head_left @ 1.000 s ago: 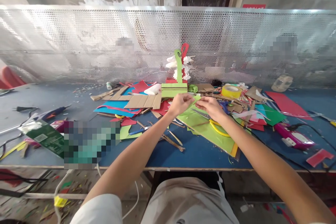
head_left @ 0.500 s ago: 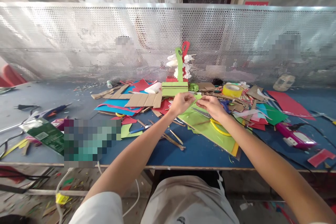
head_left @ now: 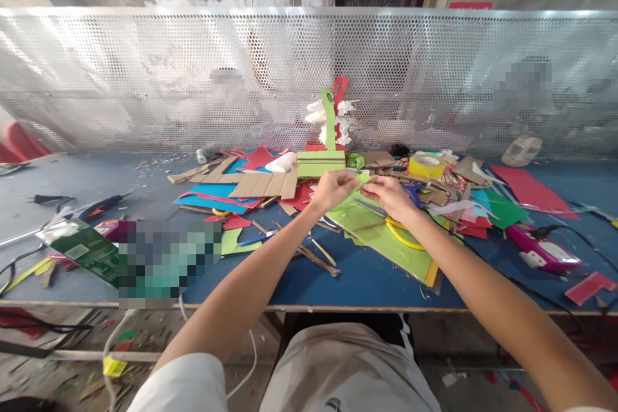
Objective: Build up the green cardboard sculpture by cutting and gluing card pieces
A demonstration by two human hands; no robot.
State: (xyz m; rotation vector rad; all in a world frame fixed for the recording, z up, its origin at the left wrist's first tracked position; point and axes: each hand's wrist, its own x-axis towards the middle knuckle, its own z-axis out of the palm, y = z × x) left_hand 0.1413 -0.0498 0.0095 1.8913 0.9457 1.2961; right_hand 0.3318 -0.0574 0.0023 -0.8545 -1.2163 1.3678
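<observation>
Pinching one small green paper point(head_left: 361, 181), the left hand point(head_left: 333, 190) and right hand point(head_left: 390, 194) hover over the far end of the large green sheet point(head_left: 386, 241); uneven pulling could perhaps tear this paper.

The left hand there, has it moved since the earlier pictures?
No, not noticeably: the left hand keeps the same place just in front of the green block, fingers around a piece of light-green paper.

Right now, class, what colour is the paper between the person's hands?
The paper is light green; it shows in the head view, the only one.
</observation>
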